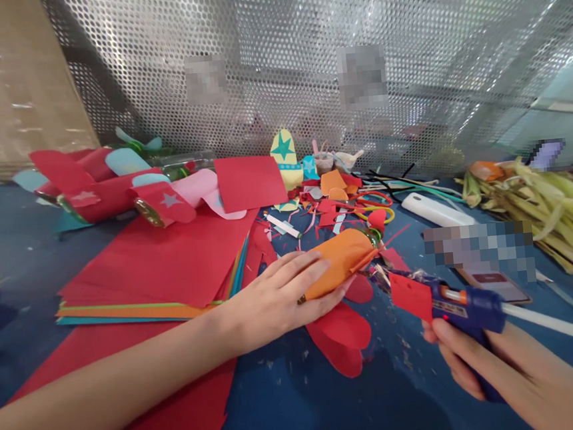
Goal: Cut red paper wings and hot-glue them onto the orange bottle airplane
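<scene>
My left hand (283,292) is closed round a plastic bottle wrapped in orange paper (343,257), which lies on its side with a green neck at its far right end. In my right hand (479,352) is a dark blue hot glue gun (468,313), gripped by its handle, its nozzle pointing left toward the bottle. A white glue stick (560,327) juts from the gun's back. A small red paper piece (410,296) covers part of the gun's front. Red rounded paper cutouts (340,337) lie below the bottle.
Stacked coloured paper (165,266) lies at left, with red paper-covered bottle planes (104,197) behind it. Paper scraps (330,204), a white-handled tool (436,210) and dried corn husks (561,204) sit farther back. A perforated metal panel (277,55) stands behind the blue table.
</scene>
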`<control>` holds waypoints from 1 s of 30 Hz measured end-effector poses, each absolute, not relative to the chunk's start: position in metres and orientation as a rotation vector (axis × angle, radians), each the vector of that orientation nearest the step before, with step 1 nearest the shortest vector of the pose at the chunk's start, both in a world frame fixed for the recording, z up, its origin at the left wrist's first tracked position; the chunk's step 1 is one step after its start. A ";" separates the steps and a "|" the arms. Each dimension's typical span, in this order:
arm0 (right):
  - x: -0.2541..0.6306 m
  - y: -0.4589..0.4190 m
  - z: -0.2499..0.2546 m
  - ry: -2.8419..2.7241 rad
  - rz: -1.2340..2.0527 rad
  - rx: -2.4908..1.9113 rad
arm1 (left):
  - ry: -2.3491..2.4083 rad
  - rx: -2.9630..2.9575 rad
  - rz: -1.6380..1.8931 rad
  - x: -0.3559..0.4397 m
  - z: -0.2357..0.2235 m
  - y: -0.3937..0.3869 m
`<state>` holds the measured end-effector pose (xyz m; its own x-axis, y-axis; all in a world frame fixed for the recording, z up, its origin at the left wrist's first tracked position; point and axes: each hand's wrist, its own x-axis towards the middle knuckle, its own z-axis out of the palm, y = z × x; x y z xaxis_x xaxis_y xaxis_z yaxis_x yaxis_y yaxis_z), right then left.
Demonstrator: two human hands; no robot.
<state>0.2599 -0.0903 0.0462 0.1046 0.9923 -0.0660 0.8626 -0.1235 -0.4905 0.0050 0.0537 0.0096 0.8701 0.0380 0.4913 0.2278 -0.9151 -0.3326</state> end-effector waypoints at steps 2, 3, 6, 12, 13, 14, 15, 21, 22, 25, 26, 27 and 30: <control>0.257 -0.089 0.048 -1.825 0.505 -2.034 | -0.193 -2.657 -0.685 0.005 0.010 0.054; 0.257 -0.089 0.048 -1.831 0.489 -2.016 | -0.192 -2.659 -0.681 0.005 0.009 0.054; 0.261 -0.093 0.041 -1.847 0.458 -1.952 | -0.208 -2.666 -0.651 0.005 0.009 0.053; 0.274 -0.106 0.023 -1.787 0.482 -1.907 | -0.241 -2.665 -0.595 0.005 0.009 0.052; 0.275 -0.107 0.021 -1.787 0.499 -1.908 | -0.240 -2.671 -0.592 0.005 0.009 0.052; 0.276 -0.108 0.019 -1.789 0.525 -1.911 | -0.238 -2.678 -0.591 0.005 0.008 0.052; 0.276 -0.109 0.018 -1.790 0.548 -1.909 | -0.237 -2.684 -0.591 0.005 0.008 0.053; 0.277 -0.112 0.013 -1.778 0.589 -1.930 | -0.214 -2.705 -0.615 0.004 0.007 0.054; 0.278 -0.112 0.013 -1.789 0.590 -1.939 | -0.215 -2.707 -0.612 0.004 0.008 0.054; 0.278 -0.110 0.015 -1.789 0.557 -1.974 | -0.224 -2.714 -0.588 0.004 0.009 0.052; 0.277 -0.108 0.018 -1.783 0.540 -1.986 | -0.228 -2.712 -0.582 0.004 0.009 0.052; 0.275 -0.106 0.022 -1.779 0.519 -1.993 | -0.231 -2.709 -0.580 0.004 0.009 0.052; 0.267 -0.098 0.035 -1.795 0.468 -2.007 | -0.230 -2.701 -0.578 0.004 0.009 0.052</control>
